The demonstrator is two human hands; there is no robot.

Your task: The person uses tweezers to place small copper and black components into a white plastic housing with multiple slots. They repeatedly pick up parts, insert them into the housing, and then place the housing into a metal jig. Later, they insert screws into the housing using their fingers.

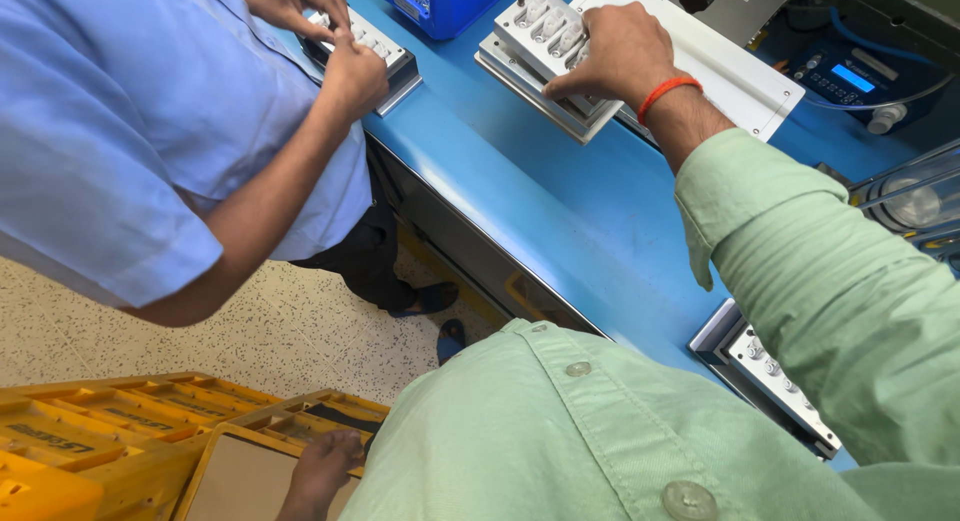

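Observation:
My right hand (618, 53), with an orange thread at the wrist and a green sleeve behind it, lies fingers curled on a grey metal fixture plate (530, 41) on the blue table (560, 211). The plate holds rows of small white parts. My left hand (322, 466) reaches down at the bottom of the view. Its fingers curl over the rim of a brown tray with a yellow edge (245, 476), beside the yellow crates (110, 431). My shirt hides part of that hand.
A co-worker in a blue shirt stands at the left, both hands (345, 51) on a second fixture plate (385, 56). A blue bin (440, 3), a white panel (720, 66), a device with a lit screen (850, 79) and another fixture (775, 376) are on the table. Speckled floor lies below.

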